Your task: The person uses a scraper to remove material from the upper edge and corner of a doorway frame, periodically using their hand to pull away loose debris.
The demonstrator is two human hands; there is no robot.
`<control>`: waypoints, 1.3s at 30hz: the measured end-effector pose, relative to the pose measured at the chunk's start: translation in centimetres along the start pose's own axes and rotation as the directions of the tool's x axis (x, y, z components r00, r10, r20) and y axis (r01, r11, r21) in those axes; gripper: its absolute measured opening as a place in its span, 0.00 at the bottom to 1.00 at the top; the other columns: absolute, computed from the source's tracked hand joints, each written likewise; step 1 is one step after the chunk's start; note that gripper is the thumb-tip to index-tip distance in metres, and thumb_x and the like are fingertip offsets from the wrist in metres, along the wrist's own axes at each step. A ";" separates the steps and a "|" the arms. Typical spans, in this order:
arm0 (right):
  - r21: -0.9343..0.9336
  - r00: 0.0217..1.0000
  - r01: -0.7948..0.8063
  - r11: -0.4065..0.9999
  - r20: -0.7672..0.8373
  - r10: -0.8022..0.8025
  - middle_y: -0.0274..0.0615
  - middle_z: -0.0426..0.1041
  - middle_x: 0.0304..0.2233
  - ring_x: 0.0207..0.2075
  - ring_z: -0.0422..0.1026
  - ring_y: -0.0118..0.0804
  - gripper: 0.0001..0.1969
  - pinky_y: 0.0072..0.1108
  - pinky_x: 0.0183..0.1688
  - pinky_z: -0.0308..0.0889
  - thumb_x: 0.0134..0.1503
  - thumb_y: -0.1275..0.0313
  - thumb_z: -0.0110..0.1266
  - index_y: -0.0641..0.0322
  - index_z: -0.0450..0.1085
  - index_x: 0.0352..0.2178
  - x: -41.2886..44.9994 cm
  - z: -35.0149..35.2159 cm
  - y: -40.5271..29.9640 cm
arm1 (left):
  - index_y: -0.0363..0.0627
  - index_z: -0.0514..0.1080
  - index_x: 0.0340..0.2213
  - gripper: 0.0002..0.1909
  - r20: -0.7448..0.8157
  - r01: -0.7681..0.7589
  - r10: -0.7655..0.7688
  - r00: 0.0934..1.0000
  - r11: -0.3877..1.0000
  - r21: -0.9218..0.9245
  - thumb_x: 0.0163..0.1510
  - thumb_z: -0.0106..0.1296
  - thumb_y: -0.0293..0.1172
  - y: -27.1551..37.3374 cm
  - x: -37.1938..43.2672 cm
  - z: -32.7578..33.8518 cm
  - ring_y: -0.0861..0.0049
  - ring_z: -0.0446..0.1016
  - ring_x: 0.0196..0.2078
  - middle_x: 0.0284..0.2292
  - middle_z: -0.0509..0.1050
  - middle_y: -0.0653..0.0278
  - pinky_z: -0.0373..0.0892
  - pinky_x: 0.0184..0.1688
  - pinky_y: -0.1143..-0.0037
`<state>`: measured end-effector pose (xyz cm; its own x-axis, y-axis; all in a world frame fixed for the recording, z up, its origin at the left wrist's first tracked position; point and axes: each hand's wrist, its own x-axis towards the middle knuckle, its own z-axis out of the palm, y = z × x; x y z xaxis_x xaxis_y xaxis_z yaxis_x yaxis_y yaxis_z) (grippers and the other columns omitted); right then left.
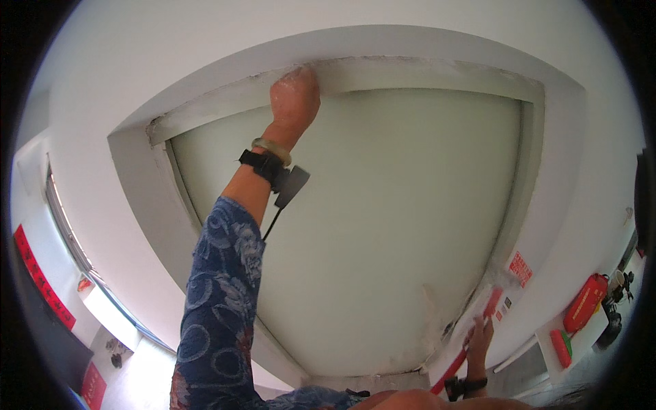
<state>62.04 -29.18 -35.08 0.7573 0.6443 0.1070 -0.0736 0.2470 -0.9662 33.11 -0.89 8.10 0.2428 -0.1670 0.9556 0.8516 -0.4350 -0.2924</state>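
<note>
My left hand (295, 97) is raised, with a patterned blue sleeve, a pale bangle and a black strap on the arm. Its fingers are curled against the pale upper rail of a door or window frame (410, 74); whether they hold something is hidden. Whitish dust marks the skin. Below the rail spreads a frosted greenish panel (369, 215). At lower right, my right hand (480, 335), with a black strap at the wrist, is closed around a long red strip (453, 369). Whether the strip is paper or a rigid bar is unclear.
White walls surround the recess, and a red printed sticker (520, 269) is on the right one. Farther right are a red bag (586, 303) and a red and green object (561, 348). At left, a red paper banner (43, 277) hangs near a dark panel (48, 328).
</note>
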 end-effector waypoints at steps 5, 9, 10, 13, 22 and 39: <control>0.232 0.931 -0.089 0.969 0.366 -0.002 0.29 0.55 0.11 0.09 0.54 0.20 0.14 0.13 0.08 0.51 0.55 0.58 0.39 0.57 0.59 0.33 1.6 9.2 -10.9 | 0.42 0.64 0.18 0.06 0.376 -0.035 0.146 0.915 0.957 -0.287 0.45 0.43 0.29 2.7 -11.1 -3.2 0.61 0.67 0.21 0.16 0.66 0.57 0.63 0.22 0.67; 0.252 0.674 -0.196 0.948 0.736 -0.056 0.31 0.56 0.11 0.08 0.55 0.23 0.16 0.14 0.08 0.51 0.55 0.55 0.38 0.56 0.58 0.34 1.3 18.2 -19.0 | 0.39 0.60 0.14 0.15 0.669 0.343 -0.036 0.742 0.878 -0.333 0.45 0.50 0.33 3.1 -27.1 -7.5 0.56 0.63 0.20 0.17 0.64 0.53 0.59 0.20 0.64; 0.271 0.593 -0.181 0.946 0.797 -0.115 0.31 0.56 0.11 0.07 0.55 0.24 0.16 0.15 0.09 0.52 0.54 0.54 0.39 0.56 0.58 0.34 0.9 20.6 -20.6 | 0.39 0.63 0.19 0.07 0.651 0.350 -0.054 0.757 0.875 -0.334 0.43 0.49 0.28 2.6 -31.2 -9.2 0.55 0.65 0.25 0.22 0.65 0.52 0.61 0.24 0.65; 0.323 0.440 -0.127 0.938 0.866 -0.239 0.30 0.57 0.11 0.07 0.55 0.24 0.19 0.18 0.10 0.54 0.53 0.51 0.40 0.57 0.58 0.32 1.0 26.9 -24.7 | 0.44 0.66 0.36 0.19 0.794 0.710 -0.260 0.550 0.645 -0.282 0.36 0.44 0.19 2.5 -39.0 -15.4 0.57 0.66 0.34 0.30 0.67 0.54 0.65 0.35 0.68; 0.308 0.549 0.031 0.951 0.789 -0.274 0.29 0.57 0.11 0.08 0.54 0.23 0.21 0.19 0.11 0.55 0.52 0.49 0.40 0.58 0.58 0.31 2.6 35.3 -27.5 | 0.32 0.70 0.28 0.12 0.674 0.980 -0.723 -0.149 -0.018 0.198 0.38 0.43 0.21 -2.5 -57.8 -38.5 0.77 0.69 0.16 0.18 0.71 0.57 0.65 0.18 0.79; 0.221 0.472 -0.036 0.975 0.864 -0.178 0.28 0.55 0.10 0.07 0.53 0.22 0.23 0.17 0.11 0.53 0.50 0.45 0.40 0.55 0.58 0.31 0.2 37.3 -25.0 | 0.36 0.71 0.34 0.13 0.440 0.860 -0.746 -0.499 -0.365 0.356 0.43 0.45 0.25 -0.5 -65.9 -50.6 0.80 0.67 0.17 0.19 0.71 0.60 0.64 0.18 0.81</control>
<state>39.78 -8.20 -2.17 -0.1903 0.8850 0.4249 -0.2422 0.3772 -0.8939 -6.81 -34.46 -56.62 -0.5520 0.7976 -0.2431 0.0631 0.3306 0.9417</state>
